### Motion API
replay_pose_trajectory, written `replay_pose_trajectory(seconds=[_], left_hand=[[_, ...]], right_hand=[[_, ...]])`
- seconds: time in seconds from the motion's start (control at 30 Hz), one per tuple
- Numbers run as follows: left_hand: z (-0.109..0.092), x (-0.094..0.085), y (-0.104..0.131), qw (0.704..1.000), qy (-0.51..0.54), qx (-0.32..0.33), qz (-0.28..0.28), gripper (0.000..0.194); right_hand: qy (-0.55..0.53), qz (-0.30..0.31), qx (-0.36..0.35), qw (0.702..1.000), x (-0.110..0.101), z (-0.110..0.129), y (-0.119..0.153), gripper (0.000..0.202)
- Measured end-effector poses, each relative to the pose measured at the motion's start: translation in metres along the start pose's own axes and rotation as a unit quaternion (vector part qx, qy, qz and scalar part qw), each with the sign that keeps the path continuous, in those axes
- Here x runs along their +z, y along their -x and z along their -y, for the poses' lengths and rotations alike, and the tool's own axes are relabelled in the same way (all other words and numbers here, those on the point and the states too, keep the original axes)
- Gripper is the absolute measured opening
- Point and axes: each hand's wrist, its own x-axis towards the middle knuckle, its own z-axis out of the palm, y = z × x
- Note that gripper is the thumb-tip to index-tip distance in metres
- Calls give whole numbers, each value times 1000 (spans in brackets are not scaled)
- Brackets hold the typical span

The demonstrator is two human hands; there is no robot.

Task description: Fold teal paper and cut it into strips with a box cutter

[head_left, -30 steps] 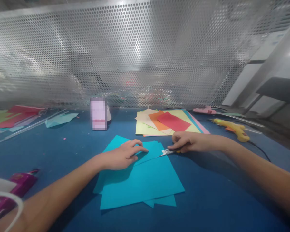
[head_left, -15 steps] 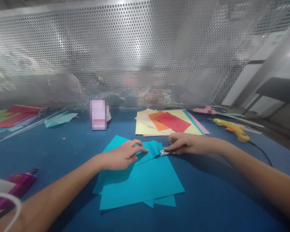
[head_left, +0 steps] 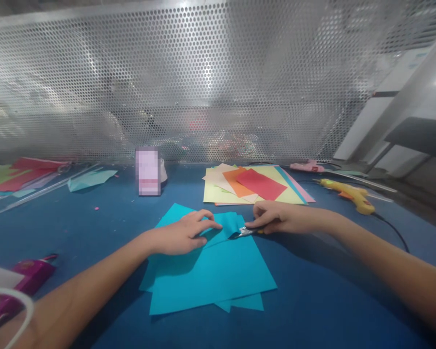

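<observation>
Several bright blue sheets of paper (head_left: 210, 278) lie overlapped on the table in front of me. On top of them is a smaller folded blue piece of paper (head_left: 229, 224), rippled near its right end. My left hand (head_left: 183, 235) rests on this piece with its fingers spread and fingertips pressing down. My right hand (head_left: 276, 216) is closed around a small metal tool (head_left: 245, 231) with black and yellow parts. Its silver end points left and touches the rippled paper; the exact kind cannot be made out.
Coloured paper sheets (head_left: 218, 193) are stacked behind my hands. At the right lie a yellow glue gun (head_left: 350, 194) and a pink object (head_left: 307, 166). A blurred-out upright object (head_left: 148, 172) stands behind left. A purple item (head_left: 31, 276) sits near my left forearm. Perforated metal (head_left: 207, 87) closes the back.
The silver end of the tool has shifted slightly, and the rippled paper beside it has changed shape a little. My left hand has hardly moved.
</observation>
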Motion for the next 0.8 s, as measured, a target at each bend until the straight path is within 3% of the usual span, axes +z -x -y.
replay_pose_trajectory(seconds=[0.37,0.8], left_hand=[[-1,-5,3,1000,21,0,22,49],[10,-8,-1,997,75,16,20,41]], right_hand=[[3,5,-3,1000,3,3,1,35],[-43,14,5,999,-10,-19,9,40]])
